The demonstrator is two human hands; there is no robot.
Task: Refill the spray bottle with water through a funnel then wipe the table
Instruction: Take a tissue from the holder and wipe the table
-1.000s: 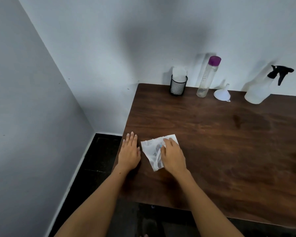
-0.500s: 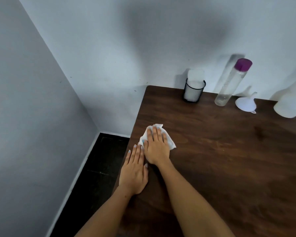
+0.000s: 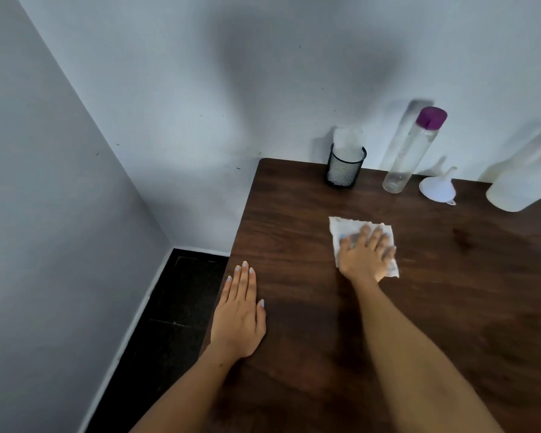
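Half a second ago our right hand (image 3: 367, 254) pressed the paper towel (image 3: 344, 228) beside our left hand (image 3: 239, 317); now it has swept rightward toward mid-table (image 3: 450, 307), fingers straight and spread flat on the towel. Left hand lies flat, fingers straight, holding nothing. Spray bottle (image 3: 519, 185) and funnel (image 3: 438, 187) stand by the wall, so we judge wiping is underway.

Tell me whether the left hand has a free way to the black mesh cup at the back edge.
Probably yes. The left hand lies flat on the table near its left edge, and the wood between it and the mesh cup is bare. The right hand, pressing the paper towel, sits off to the side.
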